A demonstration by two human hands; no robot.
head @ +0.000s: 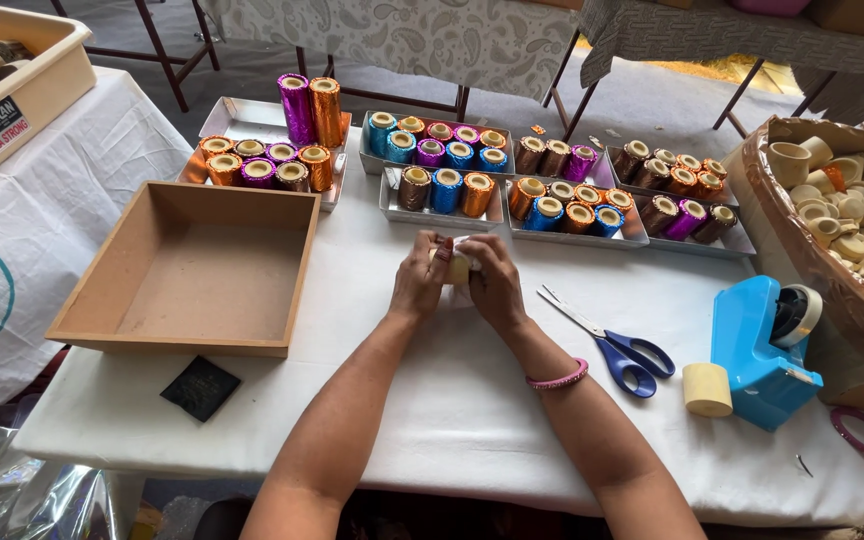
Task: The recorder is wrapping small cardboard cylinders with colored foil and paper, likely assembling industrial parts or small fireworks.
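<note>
white table (472, 400): left hand (419, 280) and right hand (494, 285) grip a cream roll (459, 266).

Head camera looks steeply down, close over the white table (432, 400).

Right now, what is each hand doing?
Left hand: closed on the small cream cylinder with white wrap.
Right hand: closed on the same cylinder from the other side.

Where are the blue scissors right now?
The blue-handled scissors lie flat on the white table, just right of the person's right hand. The blue tape dispenser stands a bit farther right.
</note>
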